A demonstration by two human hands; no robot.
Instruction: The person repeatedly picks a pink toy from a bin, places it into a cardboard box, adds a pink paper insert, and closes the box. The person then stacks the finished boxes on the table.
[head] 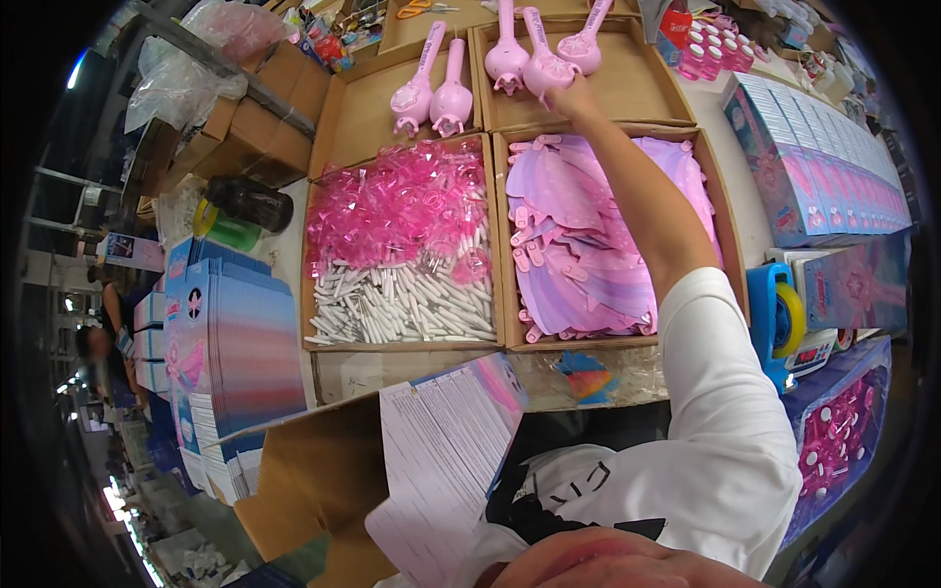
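Note:
My right hand [570, 99] is on the head of a pink plastic toy wand [545, 67], in the back right cardboard tray [632, 110], its fingers partly hidden. Two more pink wands lie beside it, and another pair rests in the back left tray [353, 95]. Nearer to me, one tray holds clear pink plastic parts [404, 206] above white plastic sticks [404, 301]; the tray to its right holds pink-purple wing-shaped pieces [573, 250] with pink clips. My left hand is out of view. An open printed box [448, 434] is close to my body.
Stacks of flat printed cartons [242, 338] stand at left, near a dark bottle [250, 204]. At right are a row of printed boxes [816, 169], a blue tape dispenser [764, 316], small pink bottles [713, 55] and a blue-lined bin [838, 441]. A person [110, 331] is at far left.

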